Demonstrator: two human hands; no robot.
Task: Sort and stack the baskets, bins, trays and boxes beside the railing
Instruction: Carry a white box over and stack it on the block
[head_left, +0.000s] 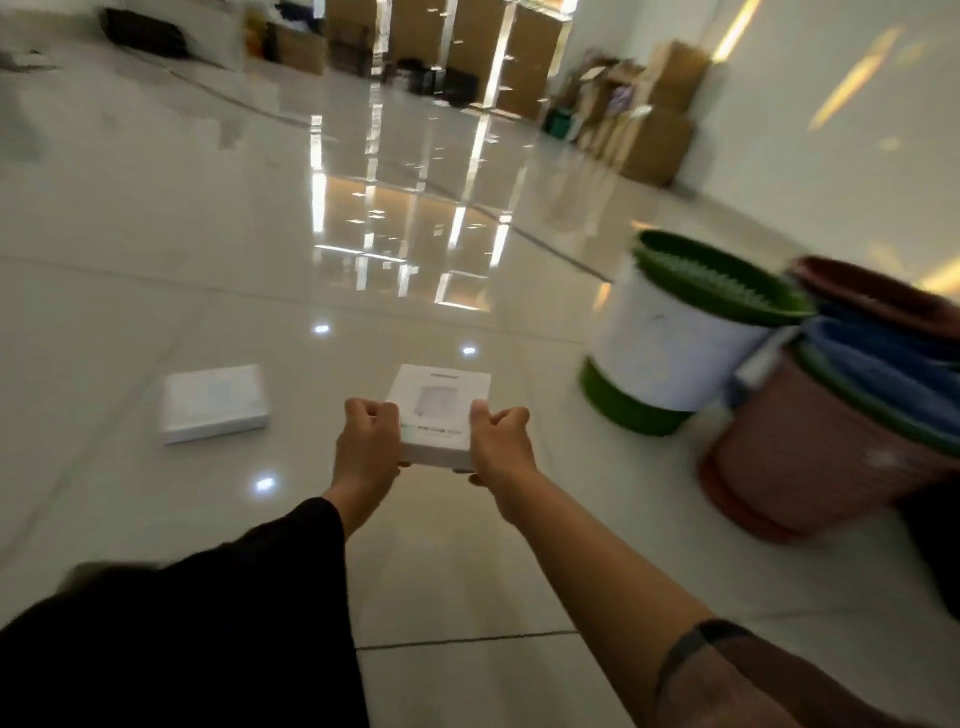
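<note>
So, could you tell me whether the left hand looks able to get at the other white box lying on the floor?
Probably not yet: the left hand and the right hand both grip the held white box. The floor box lies off to the left with bare floor between.

Both your arms are extended forward. Your left hand (368, 435) and right hand (503, 441) face each other, fingers (363, 410) curled, gripping a white box (439, 410) by its opposite sides. Your left forearm is sleeved in black.
</note>
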